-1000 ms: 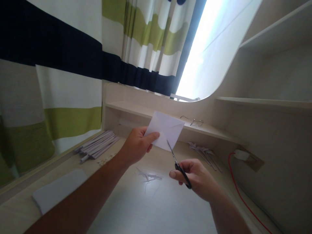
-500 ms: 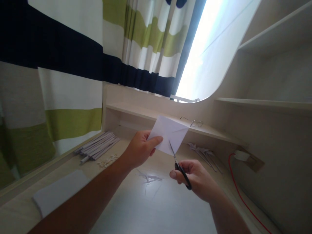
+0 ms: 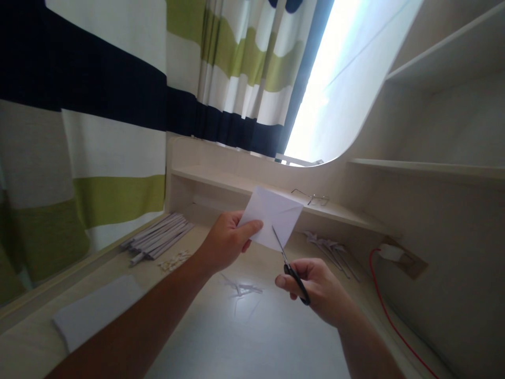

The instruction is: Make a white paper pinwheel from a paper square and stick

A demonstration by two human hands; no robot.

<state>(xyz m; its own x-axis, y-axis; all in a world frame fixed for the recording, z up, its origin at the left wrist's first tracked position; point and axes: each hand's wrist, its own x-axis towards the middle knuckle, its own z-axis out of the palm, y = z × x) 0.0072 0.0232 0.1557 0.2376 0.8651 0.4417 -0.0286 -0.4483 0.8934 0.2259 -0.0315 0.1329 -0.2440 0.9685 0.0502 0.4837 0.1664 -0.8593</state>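
My left hand (image 3: 226, 239) pinched the folded white paper (image 3: 274, 217) above the worktop (image 3: 244, 337), while my right hand (image 3: 319, 289) gripped the black-handled scissors (image 3: 290, 266), blades entering the paper's lower edge. Paper scraps (image 3: 240, 288) lay beneath; rolled paper strips (image 3: 158, 237) lay left.
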